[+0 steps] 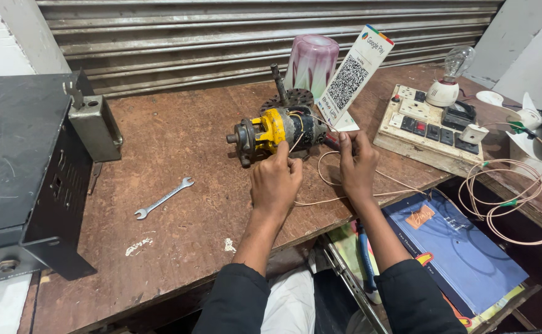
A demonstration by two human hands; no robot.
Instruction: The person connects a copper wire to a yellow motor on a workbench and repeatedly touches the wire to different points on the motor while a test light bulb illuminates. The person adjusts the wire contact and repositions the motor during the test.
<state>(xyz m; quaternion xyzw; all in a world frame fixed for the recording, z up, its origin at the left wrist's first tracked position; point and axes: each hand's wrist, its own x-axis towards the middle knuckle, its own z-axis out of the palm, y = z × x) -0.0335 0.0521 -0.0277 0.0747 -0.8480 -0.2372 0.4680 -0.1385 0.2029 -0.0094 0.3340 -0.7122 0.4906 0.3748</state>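
Both hands are working at the small motor (277,131): the left hand (276,179) is pinching its thin wire (320,170), the right hand (356,164) is gripping the rear end. The spanner (164,198) is lying unused, left of the motor.

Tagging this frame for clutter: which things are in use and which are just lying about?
In use:
left hand
right hand
yellow-and-black electric motor
thin pale wire

Lying about:
small silver open-ended spanner
white switchboard with bulb
pink glass lampshade
black metal box
blue book
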